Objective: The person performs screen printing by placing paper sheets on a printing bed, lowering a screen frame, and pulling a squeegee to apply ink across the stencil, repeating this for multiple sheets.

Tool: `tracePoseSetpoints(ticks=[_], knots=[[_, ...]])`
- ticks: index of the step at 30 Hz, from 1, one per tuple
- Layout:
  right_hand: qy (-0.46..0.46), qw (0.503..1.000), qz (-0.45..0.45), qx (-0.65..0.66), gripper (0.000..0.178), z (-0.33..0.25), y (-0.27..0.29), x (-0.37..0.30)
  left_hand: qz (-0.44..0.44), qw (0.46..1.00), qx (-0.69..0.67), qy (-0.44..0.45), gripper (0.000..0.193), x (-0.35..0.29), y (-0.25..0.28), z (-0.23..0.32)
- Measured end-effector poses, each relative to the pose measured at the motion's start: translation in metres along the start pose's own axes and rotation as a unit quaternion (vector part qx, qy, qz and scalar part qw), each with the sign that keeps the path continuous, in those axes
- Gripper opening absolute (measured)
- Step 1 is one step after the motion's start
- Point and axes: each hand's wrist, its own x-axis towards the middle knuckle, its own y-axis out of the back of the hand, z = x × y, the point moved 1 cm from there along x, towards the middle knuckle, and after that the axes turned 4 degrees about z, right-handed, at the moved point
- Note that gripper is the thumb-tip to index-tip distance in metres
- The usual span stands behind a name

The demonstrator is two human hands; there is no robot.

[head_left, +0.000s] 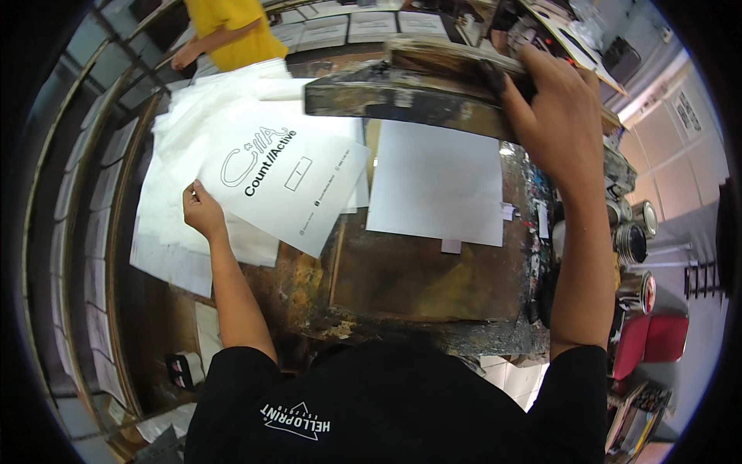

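Note:
My left hand pinches the left edge of a printed white sheet, which carries black lettering and an outlined box. The sheet is tilted and overlaps a loose pile of white paper. My right hand is closed round the right end of a raised, ink-stained screen printing frame. A streaked wooden bar, perhaps a squeegee, lies along that frame near my fingers; whether they touch it too I cannot tell. Below the frame a blank white sheet lies flat on the stained printing table, with small paper tabs beside its edges.
Several ink cans line the table's right side, near a red chair. A drying rack stands at the left. Across the table is a person in a yellow shirt, and printed sheets lie at the back.

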Motion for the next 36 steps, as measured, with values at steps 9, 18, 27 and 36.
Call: tracePoseSetpoints(ticks=[9,18,27,36], knots=[[0.012,1.000,0.025,-0.012,0.041,-0.003,-0.003,-0.003,-0.006,0.969,0.141,-0.204,0.063,-0.022,0.027,0.043],[0.022,1.000,-0.007,-0.010,0.047,0.007,-0.007,0.003,-0.452,0.791,0.089,-0.403,0.090,-0.214,-0.037,0.172],[-0.160,0.978,-0.120,0.061,0.046,-0.013,0.015,0.036,-0.586,0.686,-0.055,-0.429,0.127,-0.297,-0.055,0.268],[-0.020,0.988,-0.119,0.094,0.057,0.000,0.027,0.019,-0.601,0.640,-0.110,-0.465,0.140,-0.348,-0.055,0.317]])
